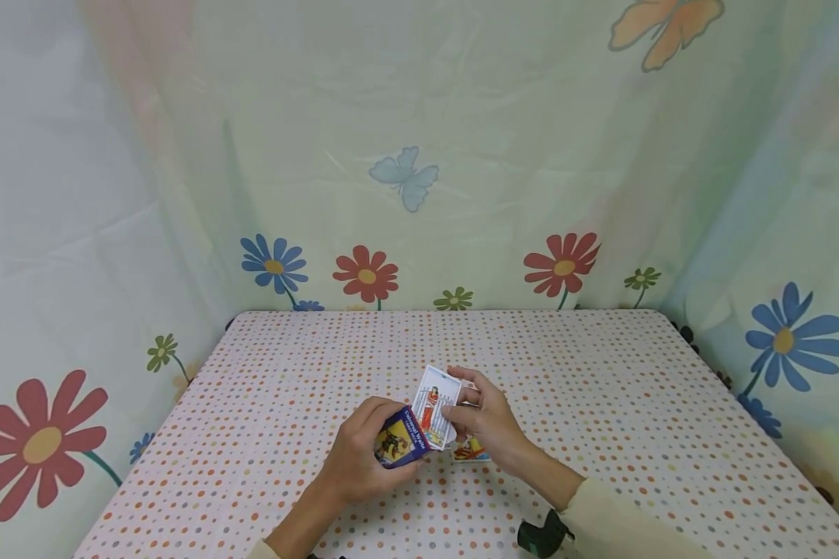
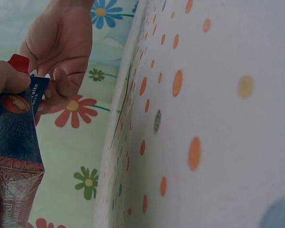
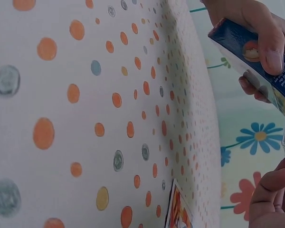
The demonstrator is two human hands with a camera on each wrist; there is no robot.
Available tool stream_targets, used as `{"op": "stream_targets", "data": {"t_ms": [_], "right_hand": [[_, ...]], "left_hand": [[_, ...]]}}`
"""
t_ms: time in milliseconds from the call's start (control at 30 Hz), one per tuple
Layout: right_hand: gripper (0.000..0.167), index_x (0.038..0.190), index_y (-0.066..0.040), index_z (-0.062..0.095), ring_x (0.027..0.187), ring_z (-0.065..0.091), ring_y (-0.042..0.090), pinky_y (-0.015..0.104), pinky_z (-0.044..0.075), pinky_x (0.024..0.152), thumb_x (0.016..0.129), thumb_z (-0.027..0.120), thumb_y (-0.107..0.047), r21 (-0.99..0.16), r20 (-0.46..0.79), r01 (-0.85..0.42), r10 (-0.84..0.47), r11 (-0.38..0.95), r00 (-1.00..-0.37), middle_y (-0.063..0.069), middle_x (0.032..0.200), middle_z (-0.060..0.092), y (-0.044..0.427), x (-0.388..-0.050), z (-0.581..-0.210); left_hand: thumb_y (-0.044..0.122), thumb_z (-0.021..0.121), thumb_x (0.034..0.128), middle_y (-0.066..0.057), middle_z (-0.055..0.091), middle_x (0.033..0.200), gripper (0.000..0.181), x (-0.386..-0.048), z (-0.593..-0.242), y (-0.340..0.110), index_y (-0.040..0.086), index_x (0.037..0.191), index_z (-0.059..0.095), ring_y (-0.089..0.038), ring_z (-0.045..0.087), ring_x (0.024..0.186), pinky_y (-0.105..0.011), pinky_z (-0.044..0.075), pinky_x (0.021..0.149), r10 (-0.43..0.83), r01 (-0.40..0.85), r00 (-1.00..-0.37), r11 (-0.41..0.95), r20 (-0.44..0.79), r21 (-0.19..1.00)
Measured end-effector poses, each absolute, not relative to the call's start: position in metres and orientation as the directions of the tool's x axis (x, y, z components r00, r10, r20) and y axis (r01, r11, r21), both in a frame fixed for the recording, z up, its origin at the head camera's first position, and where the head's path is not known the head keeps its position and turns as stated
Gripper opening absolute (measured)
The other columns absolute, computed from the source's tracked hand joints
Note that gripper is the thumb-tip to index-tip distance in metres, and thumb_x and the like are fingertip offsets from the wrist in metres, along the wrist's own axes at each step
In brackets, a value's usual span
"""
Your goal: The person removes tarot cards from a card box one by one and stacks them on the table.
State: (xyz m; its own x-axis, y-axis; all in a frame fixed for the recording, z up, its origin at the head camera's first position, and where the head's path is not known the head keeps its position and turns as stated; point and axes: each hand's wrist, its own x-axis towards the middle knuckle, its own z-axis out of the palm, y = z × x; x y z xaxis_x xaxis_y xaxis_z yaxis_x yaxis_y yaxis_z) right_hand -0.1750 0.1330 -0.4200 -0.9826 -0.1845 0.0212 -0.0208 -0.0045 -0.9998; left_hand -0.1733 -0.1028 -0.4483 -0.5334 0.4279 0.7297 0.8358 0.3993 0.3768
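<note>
My left hand (image 1: 353,450) grips a dark blue tarot card box (image 1: 398,441), held tilted above the table with its open end toward the right. At that end, my right hand (image 1: 495,425) pinches white-bordered cards, the front card (image 1: 432,407) showing a red-robed figure. The cards' lower edge meets the box mouth; how far inside they reach is hidden. Another tarot card (image 3: 179,211) lies on the table below the right hand, partly covered in the head view. In the left wrist view, a red flap (image 2: 19,63) sticks up by the left thumb.
A dotted cloth covers the table (image 1: 287,365). Flowered curtains (image 1: 447,233) hang behind it and along both sides. A black strapped object (image 1: 544,534) sits at the right wrist by the sleeve.
</note>
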Motion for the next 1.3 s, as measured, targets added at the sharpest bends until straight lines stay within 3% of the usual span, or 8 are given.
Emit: {"op": "stream_targets", "data": {"t_ms": [200,567,1300], "right_hand": [[0.061,0.147,-0.004,0.042,0.064,0.057,0.019,0.029,0.049,0.056,0.092,0.066,0.003,-1.0,0.022,-0.021,-0.155,-0.006,-0.988,0.015,0.092,0.066,0.133,-0.176,-0.422],[0.061,0.148,-0.009,0.045,0.064,0.054,0.02,0.029,0.047,0.055,0.092,0.063,0.007,-1.0,0.006,-0.004,-0.109,-0.025,-0.994,0.016,0.091,0.06,0.135,-0.175,-0.423],[0.054,0.141,-0.004,0.047,0.06,0.048,0.018,0.026,0.041,0.049,0.09,0.056,0.012,-0.997,-0.064,0.066,0.038,0.031,-0.997,0.008,0.082,0.055,0.164,-0.192,-0.44]], "left_hand": [[0.028,0.094,0.0636,-0.001,0.06,0.118,0.073,-0.174,-0.447,-0.102,0.01,0.127,0.061,-0.01,0.06,0.096,-0.014,0.051,0.079,0.428,0.836,-0.53,0.409,0.732,0.366],[0.027,0.094,0.0634,-0.001,0.06,0.118,0.074,-0.174,-0.447,-0.102,0.01,0.127,0.06,-0.01,0.06,0.095,-0.013,0.05,0.079,0.423,0.834,-0.531,0.413,0.734,0.365],[0.032,0.09,0.0698,-0.001,0.061,0.115,0.067,-0.176,-0.448,-0.104,0.01,0.126,0.061,-0.009,0.059,0.092,-0.016,0.053,0.074,0.396,0.807,-0.573,0.422,0.717,0.413]]}}
